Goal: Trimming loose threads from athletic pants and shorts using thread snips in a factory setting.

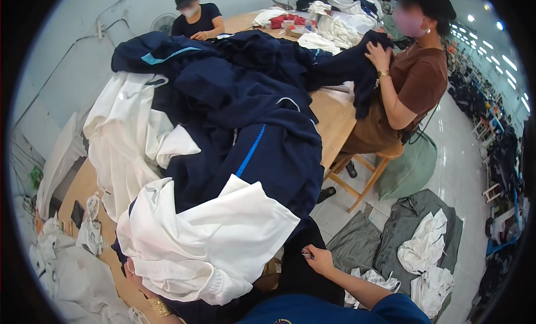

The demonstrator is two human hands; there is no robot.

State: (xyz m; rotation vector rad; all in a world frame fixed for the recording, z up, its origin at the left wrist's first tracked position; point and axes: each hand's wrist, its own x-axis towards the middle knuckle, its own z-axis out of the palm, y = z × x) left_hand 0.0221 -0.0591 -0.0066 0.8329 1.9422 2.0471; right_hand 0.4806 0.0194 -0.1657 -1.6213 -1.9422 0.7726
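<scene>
Across my lap and the table edge lies a white garment (pixel 223 234) with a gathered elastic band. My left hand (pixel 132 270) grips its left edge beside that band, the fingers partly hidden by the cloth. Off to the right, over my dark-clad thigh, my right hand (pixel 319 261) is closed around a small metal tool (pixel 307 253), mostly covered by the fingers. Just beyond the white garment rises a large heap of navy garments (pixel 223 95), some with light blue stripes. More white garments (pixel 125 128) hang along its left side.
A co-worker in brown (pixel 416 84) sits at the right of the wooden table (pixel 335 114), holding navy cloth. Another person (pixel 198 22) works at the far end. Grey sheets with white cloth (pixel 424 243) lie on the floor at right; a white cloth pile (pixel 78 285) is at lower left.
</scene>
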